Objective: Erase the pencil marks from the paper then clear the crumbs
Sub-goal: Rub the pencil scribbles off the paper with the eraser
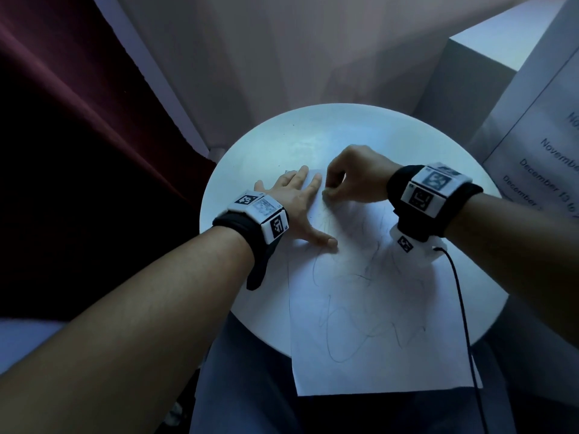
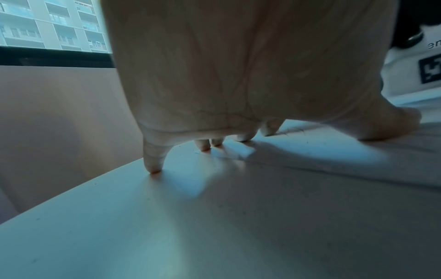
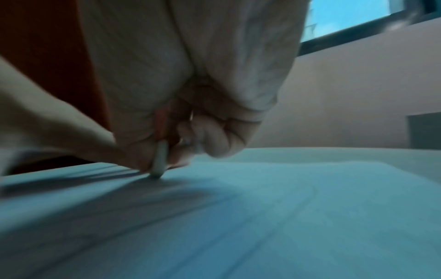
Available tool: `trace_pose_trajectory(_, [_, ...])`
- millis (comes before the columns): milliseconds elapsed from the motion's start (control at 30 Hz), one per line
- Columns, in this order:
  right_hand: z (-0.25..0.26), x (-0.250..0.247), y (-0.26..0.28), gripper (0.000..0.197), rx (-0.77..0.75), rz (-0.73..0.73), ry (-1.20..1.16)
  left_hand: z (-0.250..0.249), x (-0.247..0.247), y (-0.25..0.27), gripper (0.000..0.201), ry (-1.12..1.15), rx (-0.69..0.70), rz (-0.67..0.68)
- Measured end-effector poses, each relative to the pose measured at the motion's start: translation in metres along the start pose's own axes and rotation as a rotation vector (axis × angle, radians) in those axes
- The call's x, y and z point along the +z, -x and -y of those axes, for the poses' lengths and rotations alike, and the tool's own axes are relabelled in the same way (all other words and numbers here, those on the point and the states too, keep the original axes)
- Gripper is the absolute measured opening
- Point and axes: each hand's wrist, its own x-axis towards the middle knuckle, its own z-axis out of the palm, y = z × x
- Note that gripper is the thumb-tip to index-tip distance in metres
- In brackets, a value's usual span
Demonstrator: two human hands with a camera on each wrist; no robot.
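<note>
White eraser (image 3: 159, 162) pinched in right hand (image 1: 357, 175): rub lightly over pencil marks (image 1: 354, 336), left hand (image 1: 293, 203) spread flat pinning paper (image 1: 376, 364).

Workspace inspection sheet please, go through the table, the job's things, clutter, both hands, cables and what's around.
Surface: round white table, small dark specks.
Job's things: paper overhangs the near edge, pencil scribbles remain; eraser tip on the paper.
Clutter: nothing seen.
Hands: left hand flat, pressing the paper's far-left corner; right hand pinches the eraser.
Cables: black cable runs from the right wrist across the paper.
Surroundings: dark red curtain, window, printed sheet at right.
</note>
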Motion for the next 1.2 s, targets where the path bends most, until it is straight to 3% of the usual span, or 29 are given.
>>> trace_pose_trajectory(100, [0.012,0.007,0.011,0.017,-0.059,0.251,0.068,0.000,-0.001,0.000,0.137,0.013,0.008,-0.001])
trace_pose_trajectory(133, [0.009,0.005,0.008,0.016,-0.048,0.243,0.068,0.000,-0.001,0.000,0.137,0.010,0.009,0.002])
trace_pose_trajectory(233, [-0.009,-0.009,-0.009,0.011,0.059,-0.006,0.018,0.001,0.000,-0.001,0.140,-0.002,-0.001,0.010])
trace_pose_trajectory(300, [-0.012,-0.011,-0.011,0.010,0.081,-0.083,0.012,0.001,0.000,-0.002,0.140,-0.003,-0.005,0.012])
trace_pose_trajectory(467, [0.006,0.000,0.005,0.014,-0.053,0.237,0.087,0.001,0.000,-0.002,0.141,-0.006,0.010,0.005])
trace_pose_trajectory(500, [0.003,-0.003,0.002,0.013,-0.041,0.211,0.087,0.001,0.000,-0.002,0.141,-0.005,0.007,0.009])
trace_pose_trajectory(600, [-0.014,-0.013,-0.015,0.010,0.069,-0.047,0.032,0.001,-0.001,-0.002,0.140,-0.006,-0.007,0.016])
trace_pose_trajectory(667, [-0.016,-0.011,-0.016,0.010,0.085,-0.110,-0.004,0.000,0.000,-0.002,0.140,-0.005,-0.008,0.013])
trace_pose_trajectory(833, [-0.005,-0.008,0.002,0.013,0.001,0.249,0.010,0.000,0.002,-0.003,0.142,-0.001,-0.001,0.001])
trace_pose_trajectory(1000, [-0.026,-0.019,-0.016,0.014,0.146,-0.088,-0.083,0.000,0.002,-0.004,0.140,0.003,-0.006,0.003])
trace_pose_trajectory(1200, [-0.012,-0.019,-0.015,0.011,0.064,0.102,0.027,0.002,0.004,-0.003,0.140,-0.005,0.008,0.007])
